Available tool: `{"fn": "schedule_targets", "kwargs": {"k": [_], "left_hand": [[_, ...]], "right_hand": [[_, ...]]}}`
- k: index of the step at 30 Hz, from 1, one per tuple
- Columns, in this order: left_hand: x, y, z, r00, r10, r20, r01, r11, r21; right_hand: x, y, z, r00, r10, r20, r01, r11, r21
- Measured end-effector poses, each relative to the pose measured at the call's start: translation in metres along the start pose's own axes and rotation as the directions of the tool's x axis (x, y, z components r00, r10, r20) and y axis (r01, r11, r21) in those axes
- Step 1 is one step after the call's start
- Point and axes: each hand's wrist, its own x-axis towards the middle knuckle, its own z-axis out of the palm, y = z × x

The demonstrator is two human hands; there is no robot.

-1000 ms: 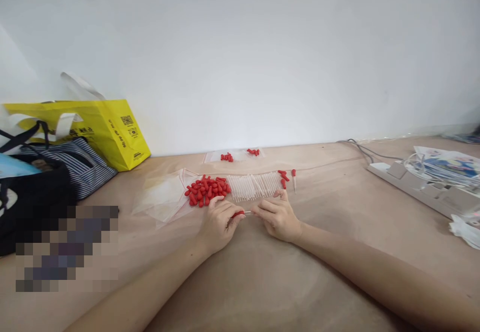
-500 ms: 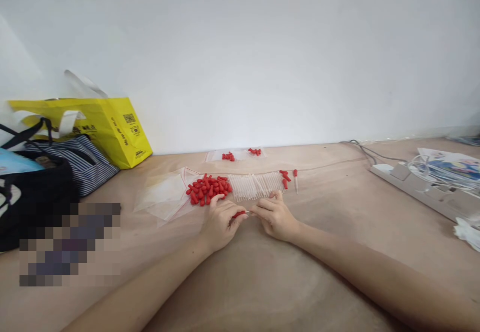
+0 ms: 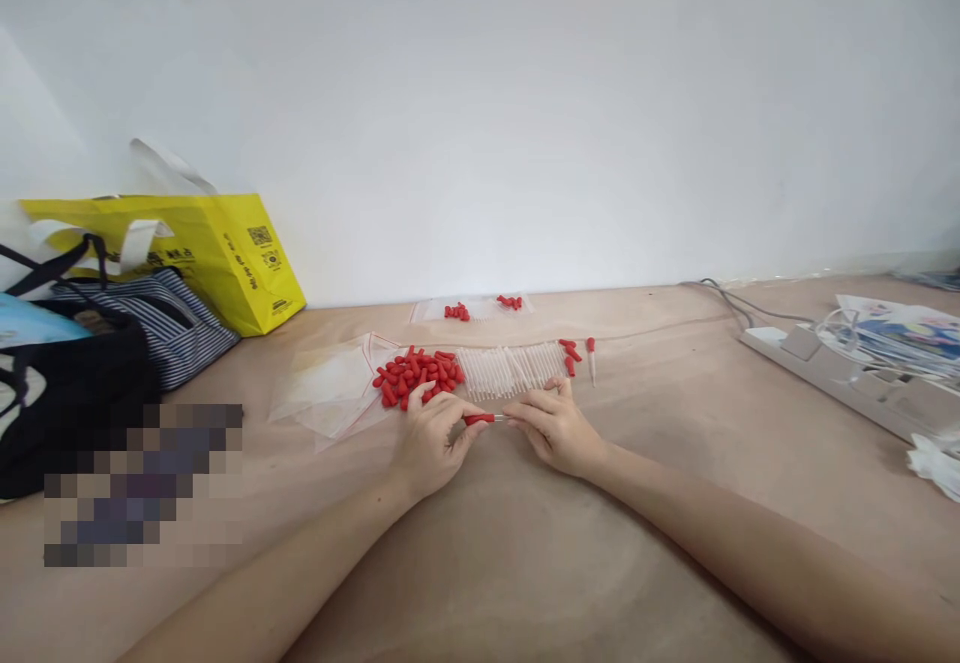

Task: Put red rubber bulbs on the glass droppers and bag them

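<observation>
My left hand is closed, pinching a red rubber dropper bulb between thumb and fingertips. From the bulb's right end a thin clear dropper tube runs into the fingers of my right hand, which are closed on it. How deep the tube sits in the bulb I cannot tell. Just beyond my left hand lies a heap of red bulbs. A row of pale tubes is laid out beside it. Several loose bulbs and one dropper with a red top lie to the right.
Clear zip bags lie left of the heap. Another clear bag with red bulbs is near the wall. A yellow bag, a striped pouch and a black bag stand left. A power strip lies right.
My hands have moved slightly apart. The bulb now lies level and shows more fully, and more of the clear tube is visible between my fingers.
</observation>
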Motion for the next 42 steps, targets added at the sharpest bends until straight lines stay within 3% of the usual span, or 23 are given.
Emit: {"fn": "schedule_targets", "kwargs": {"k": [6, 17, 22, 25, 27, 29, 30, 33, 35, 38, 42], "left_hand": [[0.0, -0.001, 0.0, 0.998, 0.011, -0.068, -0.009, 1.0, 0.023], [0.001, -0.003, -0.001, 0.999, -0.014, 0.045, 0.014, 1.0, 0.01], [0.0, -0.006, 0.0, 0.999, -0.018, 0.047, 0.017, 1.0, 0.009], [-0.001, -0.008, 0.002, 0.996, -0.066, 0.067, 0.065, 0.998, 0.016], [-0.002, -0.009, 0.003, 0.99, -0.109, 0.085, 0.109, 0.994, 0.007], [-0.002, -0.01, 0.004, 0.984, -0.137, 0.113, 0.139, 0.99, -0.008], [-0.002, -0.01, 0.004, 0.982, -0.141, 0.128, 0.144, 0.99, -0.014], [-0.002, -0.01, 0.005, 0.978, -0.13, 0.16, 0.136, 0.99, -0.027], [-0.002, -0.009, 0.005, 0.977, -0.125, 0.175, 0.132, 0.991, -0.033], [-0.002, -0.009, 0.005, 0.974, -0.126, 0.186, 0.135, 0.99, -0.035], [-0.002, -0.009, 0.005, 0.974, -0.122, 0.191, 0.13, 0.991, -0.033]], "right_hand": [[0.002, -0.001, 0.0, 1.0, -0.008, -0.003, 0.008, 1.0, 0.01], [-0.001, 0.005, 0.0, 1.0, 0.004, 0.026, -0.005, 1.0, 0.013], [0.001, 0.0, -0.001, 0.997, 0.01, 0.071, -0.006, 0.998, -0.058], [0.004, 0.004, -0.002, 0.997, 0.047, 0.065, -0.038, 0.99, -0.137], [0.006, 0.014, -0.004, 0.987, 0.153, 0.043, -0.143, 0.972, -0.189], [0.007, 0.032, -0.01, 0.928, 0.373, 0.001, -0.363, 0.903, -0.228], [0.007, 0.043, -0.013, 0.859, 0.512, -0.014, -0.5, 0.832, -0.239], [0.004, 0.074, -0.023, 0.551, 0.834, 0.012, -0.799, 0.531, -0.281], [0.0, 0.089, -0.027, 0.424, 0.905, 0.022, -0.854, 0.408, -0.323], [-0.005, 0.099, -0.026, 0.351, 0.935, 0.044, -0.864, 0.341, -0.37], [-0.005, 0.099, -0.021, 0.326, 0.943, 0.06, -0.863, 0.323, -0.389]]}}
